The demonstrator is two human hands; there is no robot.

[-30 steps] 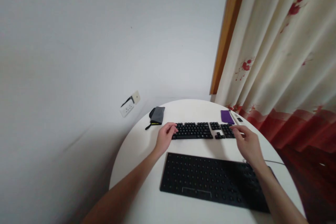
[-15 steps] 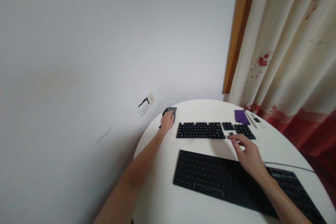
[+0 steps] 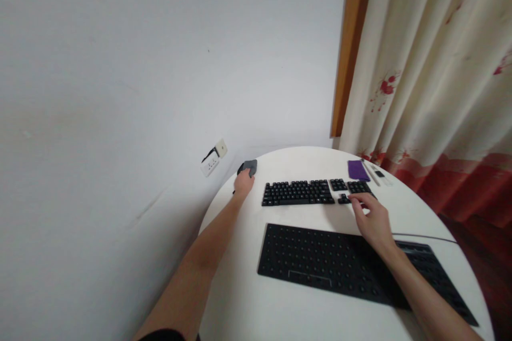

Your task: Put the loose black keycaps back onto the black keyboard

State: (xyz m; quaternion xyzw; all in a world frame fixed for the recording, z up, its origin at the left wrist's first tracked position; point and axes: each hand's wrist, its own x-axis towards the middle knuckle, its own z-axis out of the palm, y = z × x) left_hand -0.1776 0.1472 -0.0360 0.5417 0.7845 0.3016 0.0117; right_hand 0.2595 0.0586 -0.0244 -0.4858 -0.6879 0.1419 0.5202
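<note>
At the far left of the round table, my left hand (image 3: pixel 244 183) is closed on a grey cloth (image 3: pixel 250 165), its fingers bunching the edge. A black object (image 3: pixel 240 169) sits partly hidden beside it. My right hand (image 3: pixel 373 219) is in a pinch, thumb and forefinger together at the small arrow keycaps (image 3: pixel 343 199); whether a keycap is between the fingertips is hidden. Loose black keycaps (image 3: pixel 298 192) lie in rows in keyboard layout, with a number block (image 3: pixel 359 187) behind my right hand. Nearer me is the black keyboard base (image 3: pixel 312 256) with its keycaps off, partly under my right forearm.
A purple cloth (image 3: pixel 358 170) lies at the back right, next to a pale slim stick (image 3: pixel 371 172) and a small black piece (image 3: pixel 380 173). A cable (image 3: pixel 426 236) runs off the right edge of the white table (image 3: pixel 248 298). A wall socket (image 3: pixel 210 163) and curtain (image 3: pixel 384 117) stand behind.
My left hand has gone from lying spread on the grey cloth to gripping it. My right fingertips have shifted slightly, and more arrow keycaps show. The whole view has turned a little right.
</note>
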